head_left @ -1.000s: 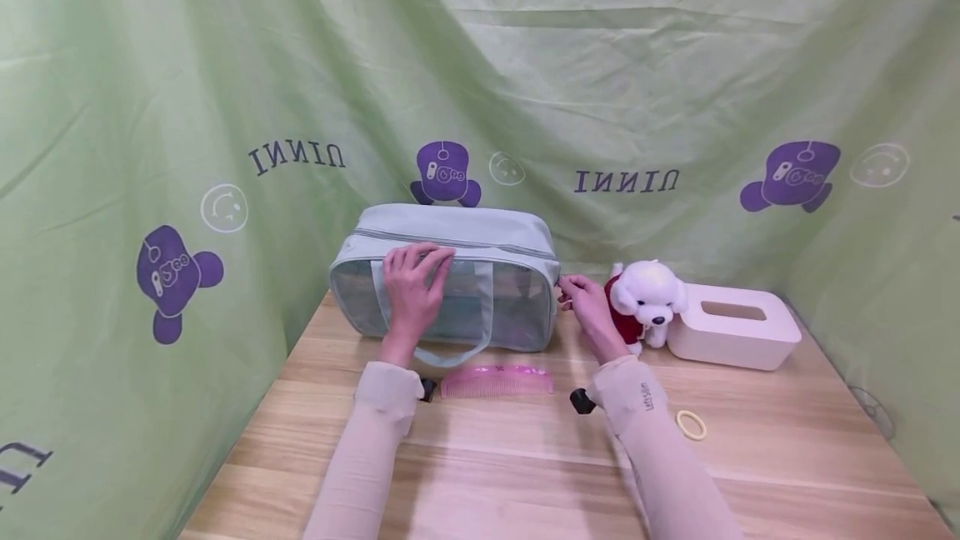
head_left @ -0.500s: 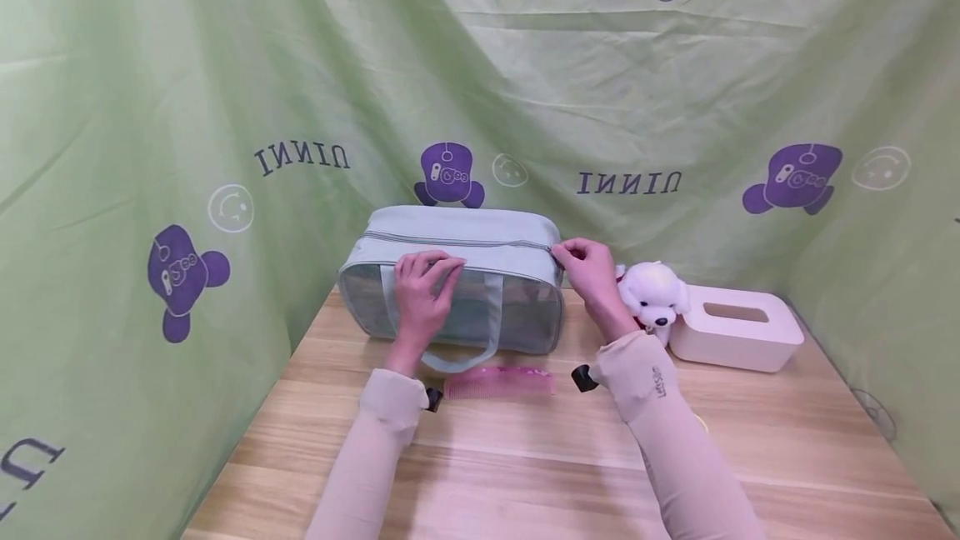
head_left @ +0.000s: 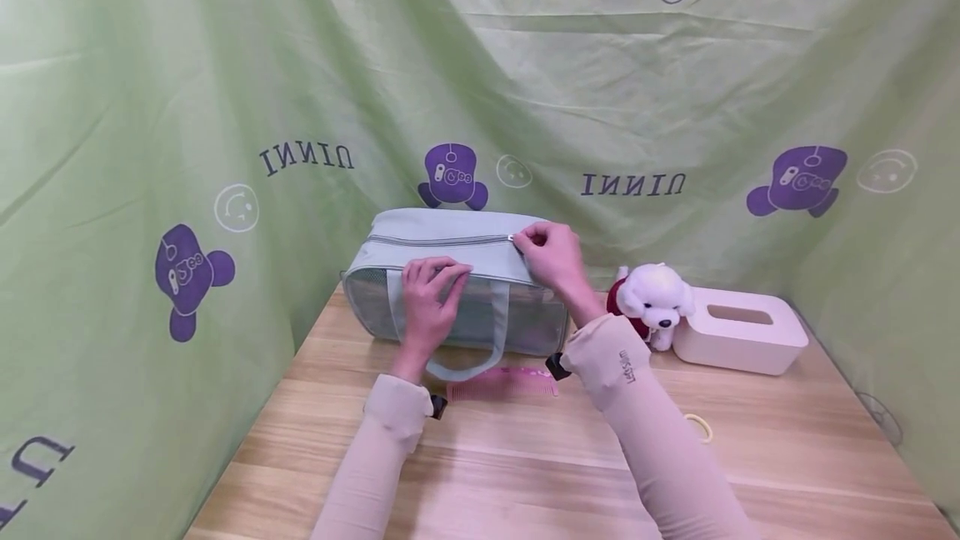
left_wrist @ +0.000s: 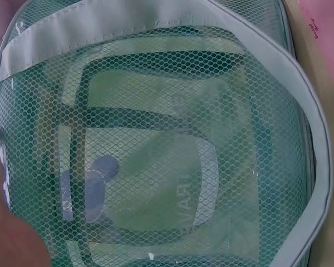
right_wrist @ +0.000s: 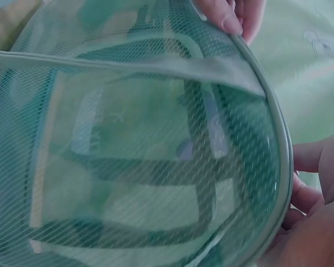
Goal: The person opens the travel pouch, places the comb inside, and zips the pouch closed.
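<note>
A pale grey-green zip bag [head_left: 450, 227] with clear mesh sides stands at the back of the wooden table. My left hand [head_left: 429, 302] pinches its top front edge near the middle, beside the front handle [head_left: 498, 323]. My right hand [head_left: 551, 255] pinches the small zipper pull [head_left: 512, 237] on top, right of the middle. The zip [head_left: 442, 241] runs leftward from that pull; its right end is hidden behind the hand. In the left wrist view, the handle curves across the mesh panel [left_wrist: 156, 156]. The right wrist view shows fingers of both hands at the bag's upper edge.
A pink comb [head_left: 502, 383] lies just in front of the bag. To the right stand a white plush dog [head_left: 657, 298] in red and a white tissue box [head_left: 738, 340]. A pale yellow ring [head_left: 701, 427] lies beside my right sleeve. Green curtain [head_left: 570, 107] hangs behind the table.
My right hand has moved up from the bag's right end onto its top, then left, carrying the zipper pull along. My left hand keeps its hold on the front edge.
</note>
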`<state>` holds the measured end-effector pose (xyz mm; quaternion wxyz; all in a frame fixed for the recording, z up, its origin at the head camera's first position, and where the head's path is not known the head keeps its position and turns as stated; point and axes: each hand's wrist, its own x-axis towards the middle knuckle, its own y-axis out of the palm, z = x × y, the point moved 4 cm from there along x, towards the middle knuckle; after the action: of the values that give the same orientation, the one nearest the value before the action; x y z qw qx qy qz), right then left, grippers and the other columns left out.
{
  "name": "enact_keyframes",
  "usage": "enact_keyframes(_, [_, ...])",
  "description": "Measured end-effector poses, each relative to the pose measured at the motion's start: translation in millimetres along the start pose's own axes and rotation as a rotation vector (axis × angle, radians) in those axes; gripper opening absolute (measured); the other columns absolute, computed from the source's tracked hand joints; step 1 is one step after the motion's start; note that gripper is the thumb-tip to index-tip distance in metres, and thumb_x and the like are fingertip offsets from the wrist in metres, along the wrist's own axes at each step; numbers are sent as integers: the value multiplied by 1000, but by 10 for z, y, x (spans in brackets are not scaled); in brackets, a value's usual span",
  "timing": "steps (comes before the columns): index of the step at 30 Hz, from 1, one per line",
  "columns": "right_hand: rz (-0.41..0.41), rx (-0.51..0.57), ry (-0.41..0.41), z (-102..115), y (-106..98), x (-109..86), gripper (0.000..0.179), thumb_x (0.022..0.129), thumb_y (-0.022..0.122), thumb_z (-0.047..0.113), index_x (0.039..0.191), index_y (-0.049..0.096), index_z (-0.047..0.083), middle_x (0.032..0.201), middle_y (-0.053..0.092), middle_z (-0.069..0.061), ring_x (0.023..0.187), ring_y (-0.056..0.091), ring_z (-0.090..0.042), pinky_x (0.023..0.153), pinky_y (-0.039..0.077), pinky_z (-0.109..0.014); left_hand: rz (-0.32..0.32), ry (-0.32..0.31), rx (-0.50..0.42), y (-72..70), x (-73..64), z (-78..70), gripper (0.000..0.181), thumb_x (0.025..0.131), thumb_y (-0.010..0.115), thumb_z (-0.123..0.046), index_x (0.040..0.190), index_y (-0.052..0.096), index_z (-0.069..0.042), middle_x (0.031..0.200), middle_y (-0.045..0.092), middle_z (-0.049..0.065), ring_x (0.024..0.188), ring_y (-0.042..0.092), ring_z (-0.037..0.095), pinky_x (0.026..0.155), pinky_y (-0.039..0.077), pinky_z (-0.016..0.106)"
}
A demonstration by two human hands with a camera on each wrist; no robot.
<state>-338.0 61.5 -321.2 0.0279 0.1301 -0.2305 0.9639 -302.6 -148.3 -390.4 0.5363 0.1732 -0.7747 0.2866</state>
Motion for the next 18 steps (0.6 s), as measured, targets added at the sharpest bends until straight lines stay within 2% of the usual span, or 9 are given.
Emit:
enact_keyframes(9, [-5, -153, -141, 219, 217, 38, 15, 91, 69, 23, 88, 79, 12, 80, 72, -3, 77, 61, -19, 74, 47, -31, 13, -13, -11, -8, -3, -5, 12, 91, 78, -15, 103, 80, -16, 106, 70, 7, 98, 56, 29, 100, 35, 50])
enact_keyframes(13, [33, -139, -160, 227, 246, 36, 17, 92, 69, 23, 93, 80, 10, 85, 74, -5, 79, 63, -20, 77, 48, -31, 10, -18, -15, -14, -5, -20, 11, 91, 77, -15, 102, 80, -15, 105, 70, 7, 98, 56, 29, 100, 35, 50])
enact_keyframes(18, [115, -51, -190, 174, 211, 1, 21, 97, 70, 23, 104, 79, 6, 95, 76, -10, 82, 62, -19, 76, 48, -28, 20, -29, 40, -46, 16, -46, 10, 94, 73, -20, 102, 79, -16, 104, 71, 6, 95, 57, 28, 98, 37, 50])
